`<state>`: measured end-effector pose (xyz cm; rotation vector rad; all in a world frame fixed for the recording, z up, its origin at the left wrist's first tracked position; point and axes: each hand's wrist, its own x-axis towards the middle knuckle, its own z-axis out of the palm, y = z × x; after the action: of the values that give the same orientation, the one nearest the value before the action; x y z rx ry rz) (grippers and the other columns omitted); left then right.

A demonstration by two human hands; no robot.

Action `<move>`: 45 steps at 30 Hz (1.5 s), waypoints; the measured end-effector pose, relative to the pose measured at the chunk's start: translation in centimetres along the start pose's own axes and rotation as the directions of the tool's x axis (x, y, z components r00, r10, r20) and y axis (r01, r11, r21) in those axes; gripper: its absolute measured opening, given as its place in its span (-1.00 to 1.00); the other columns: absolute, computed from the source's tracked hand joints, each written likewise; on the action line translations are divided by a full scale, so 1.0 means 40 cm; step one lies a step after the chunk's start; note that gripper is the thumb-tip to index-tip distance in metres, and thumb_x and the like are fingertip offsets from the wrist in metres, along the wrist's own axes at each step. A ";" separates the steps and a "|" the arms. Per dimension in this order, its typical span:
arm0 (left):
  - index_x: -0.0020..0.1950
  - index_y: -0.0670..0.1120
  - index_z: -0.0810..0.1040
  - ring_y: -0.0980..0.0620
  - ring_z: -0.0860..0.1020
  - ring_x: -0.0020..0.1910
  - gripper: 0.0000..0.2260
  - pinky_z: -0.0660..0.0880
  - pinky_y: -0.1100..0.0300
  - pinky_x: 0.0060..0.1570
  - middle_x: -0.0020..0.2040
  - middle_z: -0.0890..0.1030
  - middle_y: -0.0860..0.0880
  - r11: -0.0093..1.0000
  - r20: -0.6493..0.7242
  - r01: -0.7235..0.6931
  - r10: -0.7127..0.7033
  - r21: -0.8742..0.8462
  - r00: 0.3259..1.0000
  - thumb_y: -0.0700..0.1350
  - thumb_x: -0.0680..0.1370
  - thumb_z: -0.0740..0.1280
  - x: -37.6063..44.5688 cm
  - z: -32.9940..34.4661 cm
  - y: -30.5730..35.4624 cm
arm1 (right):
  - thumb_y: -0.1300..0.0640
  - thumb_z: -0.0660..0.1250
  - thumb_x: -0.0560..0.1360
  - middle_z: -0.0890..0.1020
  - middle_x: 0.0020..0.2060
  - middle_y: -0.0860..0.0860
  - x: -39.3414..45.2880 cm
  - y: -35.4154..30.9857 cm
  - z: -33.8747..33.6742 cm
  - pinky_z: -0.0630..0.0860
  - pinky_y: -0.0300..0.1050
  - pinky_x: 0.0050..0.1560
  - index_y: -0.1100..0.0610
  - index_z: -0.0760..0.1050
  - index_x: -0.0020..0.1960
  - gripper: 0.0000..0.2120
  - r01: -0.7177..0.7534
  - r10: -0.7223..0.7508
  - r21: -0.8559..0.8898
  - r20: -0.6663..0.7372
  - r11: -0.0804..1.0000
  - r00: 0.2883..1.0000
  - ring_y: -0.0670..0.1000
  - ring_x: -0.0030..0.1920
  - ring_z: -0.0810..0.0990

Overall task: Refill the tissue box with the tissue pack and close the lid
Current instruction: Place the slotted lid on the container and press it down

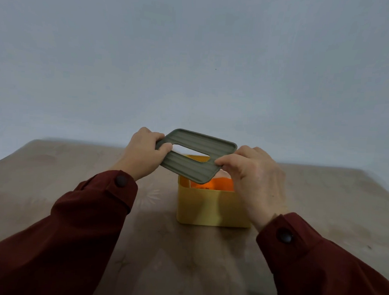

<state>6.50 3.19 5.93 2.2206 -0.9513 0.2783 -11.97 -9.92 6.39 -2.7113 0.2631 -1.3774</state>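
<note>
Two hands share one flat, ribbed grey-green plastic lid point(196, 156), which has a rounded slot cut through its middle. Your left hand point(142, 154) has its grip closed on the lid's left end, thumb hooked at the slot's edge; your right hand point(253, 179) pinches the near right corner between thumb and fingertips. You hold the lid tilted and turned askew, clear above the open yellow rectangular plastic tissue box point(213, 204), so it is not yet lined up with the rim.

That box stands on the brown patterned table point(183, 259), about midway between its left and right edges and nearer the far edge than you. Inside it, an orange-wrapped tissue pack point(221, 184) shows below the lid, so the refill looks done and only the closing remains.

Gripping at opposite ends likely gives you control of both rotation and tilt. To seat the lid, you probably need to square its long sides to the box and level it before lowering. Watch for one corner catching on the rim. Whether a tissue is fed toward the slot cannot be told.
</note>
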 end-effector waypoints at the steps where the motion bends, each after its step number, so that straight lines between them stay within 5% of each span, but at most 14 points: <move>1: -0.41 -0.12 0.40 -0.05 0.37 -0.38 -0.71 0.31 0.14 -0.38 -0.40 0.32 -0.06 1.000 -0.014 -0.009 0.009 0.001 1.000 -0.04 0.49 0.21 -0.002 -0.001 0.005 | 0.26 0.42 0.34 0.62 -0.37 0.05 -0.001 0.006 -0.001 0.42 -0.11 -0.41 0.08 0.65 -0.19 -0.89 -0.017 0.017 0.030 0.006 0.999 1.000 0.13 -0.32 0.53; 6: -0.25 -0.23 0.53 -0.13 0.46 -0.23 -0.73 0.32 0.21 -0.36 -0.29 0.40 -0.14 1.000 -0.095 -0.028 0.029 0.011 0.995 -0.06 0.51 0.22 -0.021 0.001 0.030 | 0.34 0.38 0.39 0.64 -0.29 0.10 -0.001 0.035 -0.015 0.50 0.03 -0.24 0.14 0.65 -0.13 -0.85 -0.126 0.113 0.171 0.081 0.977 0.990 0.14 -0.21 0.54; 12: -0.07 -0.17 0.60 -0.05 0.45 -0.12 -0.80 0.29 0.19 -0.18 -0.12 0.49 -0.17 0.998 -0.166 -0.005 -0.007 -0.069 0.986 -0.07 0.51 0.26 -0.049 0.010 0.047 | 0.40 0.34 0.40 0.65 -0.23 0.08 0.005 0.066 -0.035 0.39 -0.25 -0.18 0.15 0.65 -0.09 -0.78 -0.198 0.181 0.202 0.099 0.959 0.978 0.05 -0.15 0.54; 16: -0.08 -0.20 0.62 -0.04 0.48 -0.20 -0.82 0.34 0.17 -0.14 -0.18 0.53 -0.17 0.994 -0.259 -0.001 -0.027 -0.109 0.965 -0.13 0.49 0.28 -0.072 0.007 0.065 | 0.34 0.27 0.45 0.63 -0.21 -0.05 0.007 0.095 -0.046 0.34 -0.52 -0.21 0.07 0.64 -0.07 -0.75 -0.321 0.293 0.253 0.141 0.913 0.946 -0.14 -0.20 0.53; 19: 0.02 -0.13 0.64 0.14 0.46 -0.26 -0.81 0.33 0.20 -0.11 -0.18 0.52 -0.06 0.988 -0.278 0.008 -0.051 -0.155 0.959 -0.14 0.49 0.29 -0.084 0.007 0.077 | 0.28 0.21 0.43 0.59 -0.27 -0.21 0.009 0.107 -0.054 0.34 -0.55 -0.29 -0.02 0.64 -0.14 -0.71 -0.419 0.387 0.301 0.162 0.857 0.908 -0.31 -0.28 0.51; 24: 0.16 -0.12 0.59 0.13 0.47 -0.20 -0.74 0.35 0.24 -0.07 -0.10 0.55 -0.03 0.979 -0.287 0.037 -0.094 -0.199 0.953 -0.14 0.49 0.31 -0.108 0.009 0.092 | 0.14 0.28 0.39 0.62 -0.30 -0.25 0.007 0.114 -0.064 0.36 -0.57 -0.34 -0.08 0.62 -0.25 -0.81 -0.489 0.467 0.370 0.154 0.790 0.871 -0.32 -0.24 0.54; 30: 0.06 -0.13 0.62 0.21 0.51 -0.27 -0.81 0.41 0.38 -0.19 -0.25 0.55 0.07 0.959 -0.283 0.068 -0.149 -0.276 0.947 -0.15 0.46 0.37 -0.141 0.004 0.111 | 0.11 0.33 0.41 0.62 -0.33 -0.23 -0.007 0.131 -0.067 0.42 -0.40 -0.32 -0.11 0.60 -0.25 -0.85 -0.504 0.476 0.341 0.168 0.793 0.863 -0.21 -0.27 0.58; 34: -0.04 -0.10 0.66 0.11 0.60 -0.25 -0.86 0.56 0.20 -0.13 -0.26 0.63 0.06 0.934 -0.221 0.110 -0.193 -0.341 0.956 -0.15 0.42 0.42 -0.162 -0.004 0.119 | 0.14 0.33 0.42 0.63 -0.32 -0.19 -0.017 0.141 -0.062 0.46 -0.32 -0.32 -0.10 0.60 -0.24 -0.84 -0.526 0.490 0.350 0.194 0.775 0.850 -0.16 -0.27 0.58; 36: -0.08 -0.07 0.67 0.15 0.60 -0.30 -0.88 0.56 0.29 -0.22 -0.27 0.66 0.05 0.918 -0.202 0.131 -0.218 -0.374 0.955 -0.16 0.41 0.43 -0.167 -0.006 0.121 | 0.16 0.33 0.43 0.63 -0.33 -0.18 -0.022 0.143 -0.059 0.48 -0.30 -0.34 -0.11 0.59 -0.25 -0.82 -0.529 0.491 0.354 0.199 0.771 0.848 -0.15 -0.28 0.58; 45: -0.18 -0.04 0.65 0.26 0.57 -0.48 -0.89 0.47 0.47 -0.46 -0.38 0.64 0.00 0.862 -0.109 0.187 -0.267 -0.471 0.958 -0.24 0.38 0.45 -0.179 0.000 0.126 | 0.23 0.33 0.41 0.61 -0.35 -0.19 -0.039 0.159 -0.050 0.39 -0.54 -0.38 -0.12 0.58 -0.28 -0.76 -0.552 0.509 0.351 0.213 0.756 0.834 -0.32 -0.31 0.54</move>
<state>-2.14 4.70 5.40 1.8142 -0.5779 0.1154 -15.18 -15.86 5.35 -2.1200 0.6152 -0.9837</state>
